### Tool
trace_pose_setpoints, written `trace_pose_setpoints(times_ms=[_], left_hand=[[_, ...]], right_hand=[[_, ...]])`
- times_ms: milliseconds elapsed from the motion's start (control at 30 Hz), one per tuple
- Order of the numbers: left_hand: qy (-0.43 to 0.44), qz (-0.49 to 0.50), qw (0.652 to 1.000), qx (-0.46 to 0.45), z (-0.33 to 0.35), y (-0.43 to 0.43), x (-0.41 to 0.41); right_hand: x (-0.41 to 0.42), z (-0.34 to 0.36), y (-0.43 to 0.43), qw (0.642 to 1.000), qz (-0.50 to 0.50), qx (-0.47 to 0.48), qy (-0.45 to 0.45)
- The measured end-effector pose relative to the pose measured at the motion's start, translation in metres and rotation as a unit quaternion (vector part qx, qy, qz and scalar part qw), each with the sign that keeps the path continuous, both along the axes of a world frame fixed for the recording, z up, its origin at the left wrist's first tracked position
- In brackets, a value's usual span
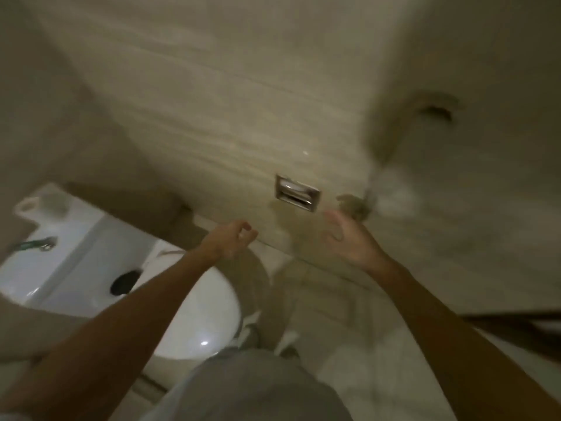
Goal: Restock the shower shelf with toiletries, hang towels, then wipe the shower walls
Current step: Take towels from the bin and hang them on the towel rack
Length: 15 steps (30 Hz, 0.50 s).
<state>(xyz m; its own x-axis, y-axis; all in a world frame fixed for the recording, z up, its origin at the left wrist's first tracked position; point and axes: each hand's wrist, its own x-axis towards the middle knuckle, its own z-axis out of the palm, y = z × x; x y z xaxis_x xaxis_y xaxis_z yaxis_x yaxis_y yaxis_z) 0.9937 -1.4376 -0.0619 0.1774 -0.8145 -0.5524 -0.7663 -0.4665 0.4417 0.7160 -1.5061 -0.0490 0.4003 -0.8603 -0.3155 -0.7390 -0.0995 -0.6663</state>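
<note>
1. Walls (212,101) are beige tile with a streaky, wood-grain sort of pattern. The light's pretty dim and yellowish.
2. There's a small recessed metal holder (297,192) set low into the wall.
3. White toilet (209,314) sits bottom left with its lid down, cistern (69,238) further left.
4. Floor (349,375) looks pale, but it's too blurry for detail.

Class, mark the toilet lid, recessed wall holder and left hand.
toilet lid (197,314), head view, top surface.
recessed wall holder (296,193), head view, its middle.
left hand (229,243), head view, back of hand.
</note>
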Motion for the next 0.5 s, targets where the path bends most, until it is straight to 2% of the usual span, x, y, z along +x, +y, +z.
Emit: trace_pose_setpoints(times_ms=[100,200,400,500], left_hand=[[0.030,-0.081,0.994,0.070,-0.062,0.014,-0.045],[0.064,-0.140,0.980,0.127,-0.108,0.036,-0.071],[0.059,-0.186,0.960,0.202,-0.155,0.053,-0.084],[0.064,-0.237,0.943,0.223,-0.158,0.040,-0.093]], right_hand=[[-0.067,-0.043,0.050,0.989,-0.099,0.095,0.055],[-0.114,-0.085,0.111,0.954,-0.216,0.193,0.074],[-0.140,-0.133,0.242,0.821,-0.458,0.333,0.077],[-0.123,-0.142,0.288,0.783,-0.512,0.350,0.049]])
